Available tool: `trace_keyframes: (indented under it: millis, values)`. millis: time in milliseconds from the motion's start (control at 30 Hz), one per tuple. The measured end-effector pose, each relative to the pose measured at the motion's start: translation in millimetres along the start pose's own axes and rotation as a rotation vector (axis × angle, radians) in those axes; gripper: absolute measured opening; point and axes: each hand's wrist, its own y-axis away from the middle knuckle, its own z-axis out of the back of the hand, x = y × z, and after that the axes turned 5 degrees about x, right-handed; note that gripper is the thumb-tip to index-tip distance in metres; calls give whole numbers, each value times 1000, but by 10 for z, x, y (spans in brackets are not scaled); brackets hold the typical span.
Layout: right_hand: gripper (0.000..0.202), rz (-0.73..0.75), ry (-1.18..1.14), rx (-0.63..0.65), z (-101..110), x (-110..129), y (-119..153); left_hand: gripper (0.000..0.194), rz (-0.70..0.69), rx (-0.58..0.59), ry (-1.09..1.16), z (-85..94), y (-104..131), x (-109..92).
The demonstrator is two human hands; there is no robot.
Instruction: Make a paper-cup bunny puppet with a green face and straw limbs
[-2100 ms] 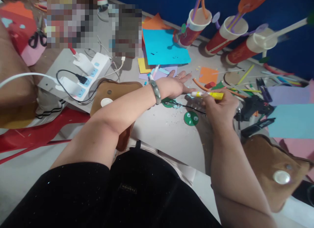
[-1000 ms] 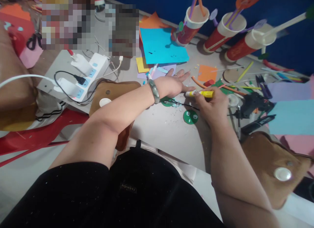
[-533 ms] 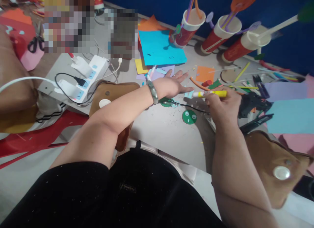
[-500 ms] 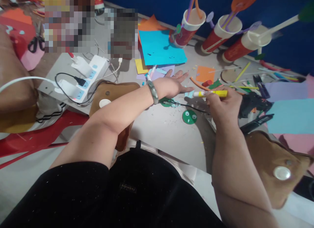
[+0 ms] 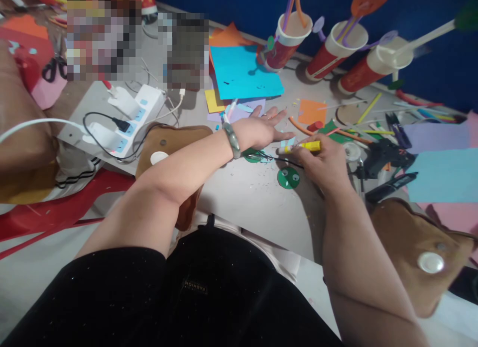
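My left hand [image 5: 263, 128] lies on the table with its fingers spread, a bangle [image 5: 232, 140] around the wrist. Beside its fingertips is a small piece of light blue paper [image 5: 288, 141], partly hidden. My right hand [image 5: 323, 160] is closed around a yellow marker [image 5: 310, 146], whose pale end points left toward my left hand. Just below the marker rests a green paper circle [image 5: 288, 178] with two white eyes. Under my left wrist, another green piece [image 5: 253, 155] and dark-handled scissors [image 5: 274, 159] lie partly covered.
Red and white paper cups [image 5: 291, 36] holding stems line the blue partition. Blue paper [image 5: 242, 73] lies ahead of my left hand. A black glue gun [image 5: 386, 158] and pens crowd the right. A power strip [image 5: 140, 119] with cables sits left; another person's arm [image 5: 24, 108] is beyond.
My right hand has moved left with the yellow marker, bringing its pale end nearer my left fingers. My left hand stays put.
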Motion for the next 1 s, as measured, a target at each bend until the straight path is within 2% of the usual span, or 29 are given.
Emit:
trace_keyframes:
  millis: [133, 200, 300, 467, 633, 733, 833, 933, 1000]
  values:
    - [15, 12, -24, -143, 25, -43, -16, 104, 40, 45, -68, 40, 37, -54]
    - [17, 28, -2, -171, 3, -54, -22, 108, 43, 54, -83, 57, 64, -79]
    - [20, 48, 43, -111, -39, -41, -9, 106, 45, 52, -60, 68, 86, -92]
    - [23, 71, 40, 21, -31, -25, 29, 91, 7, 14, 6, 36, 52, -48]
    - [27, 75, 21, -75, -30, -44, 13, 85, -15, -1, 12, 9, 24, -22]
    - [25, 64, 37, -49, -43, -45, 3, 85, -3, 6, -29, 28, 56, -57]
    - [25, 69, 7, 10, -44, -49, 5, 93, 23, 35, -98, 56, 97, -98]
    - [25, 64, -14, -22, -44, -44, 10, 102, 28, 35, -109, 60, 99, -99]
    - [25, 51, 3, -61, -46, -27, 12, 100, 19, 12, -67, 44, 72, -76]
